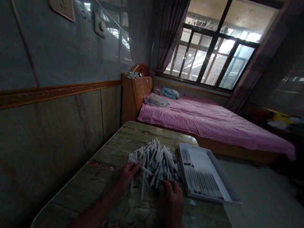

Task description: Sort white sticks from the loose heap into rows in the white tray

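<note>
A heap of slim white pens lies on the table, its pieces pointing many ways. My left hand is at the heap's left side, fingers closed around a white pen that slants down to the right. My right hand is at the heap's lower right, thumb and fingers pinched together. Something small and dark shows at its fingertips, too dim to name. Right of the heap, a shallow white tray holds pens in rows, with dark ends on some.
The marbled table stands near the tiled wall on the left. Beyond it is a bed with a pink checked sheet and a wooden headboard. Tiled floor lies to the right. A window is at the back.
</note>
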Demonstrator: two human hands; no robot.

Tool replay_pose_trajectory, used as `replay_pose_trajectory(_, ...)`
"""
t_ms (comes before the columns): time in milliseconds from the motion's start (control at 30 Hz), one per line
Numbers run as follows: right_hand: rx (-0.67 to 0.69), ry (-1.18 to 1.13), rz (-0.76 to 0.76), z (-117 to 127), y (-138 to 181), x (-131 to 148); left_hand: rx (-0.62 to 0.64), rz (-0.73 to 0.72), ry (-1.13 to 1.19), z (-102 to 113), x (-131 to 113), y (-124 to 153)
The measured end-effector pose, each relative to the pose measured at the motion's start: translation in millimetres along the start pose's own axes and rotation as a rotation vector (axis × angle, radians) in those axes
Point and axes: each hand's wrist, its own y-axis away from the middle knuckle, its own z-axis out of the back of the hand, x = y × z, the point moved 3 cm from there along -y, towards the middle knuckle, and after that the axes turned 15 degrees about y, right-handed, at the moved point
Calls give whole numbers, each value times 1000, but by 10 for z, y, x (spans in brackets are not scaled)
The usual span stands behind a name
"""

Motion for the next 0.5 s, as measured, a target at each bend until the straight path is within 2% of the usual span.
replay_pose_trajectory(200, 1, -12, 43, -3, 10, -27, 60, 22, 0, -87, 52, 38)
replay_pose_trajectory(333, 11, -77, 15, -33, 39, -97, -8, 17, 89, 1, 42, -2)
replay_pose_trajectory(500, -42, -136, -14, -54, 55, -105, -61, 31, 143, 91, 50, -42)
